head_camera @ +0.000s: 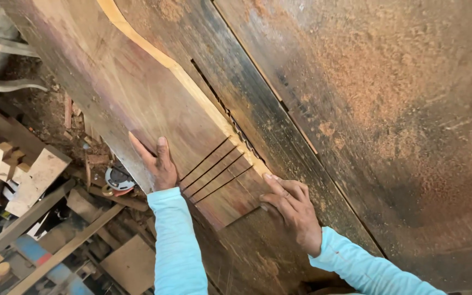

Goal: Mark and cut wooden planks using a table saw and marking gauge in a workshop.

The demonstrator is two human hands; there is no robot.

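A long reddish wooden plank [137, 82] with a pale yellow edge lies on a dusty saw table [389, 109]. Several parallel dark cuts [214, 169] run into its near end. My left hand [157, 161] lies flat on the plank's near left part, fingers spread. My right hand [293, 210] presses its fingertips against the plank's near right corner, beside the pale edge. Next to that edge, a toothed saw blade [239, 134] shows in a slot of the table. Both arms wear light blue sleeves.
Sawdust covers the table to the right. Left of and below the table lie wood offcuts [28, 175], planks, a round power tool [117, 179] and scraps on the floor.
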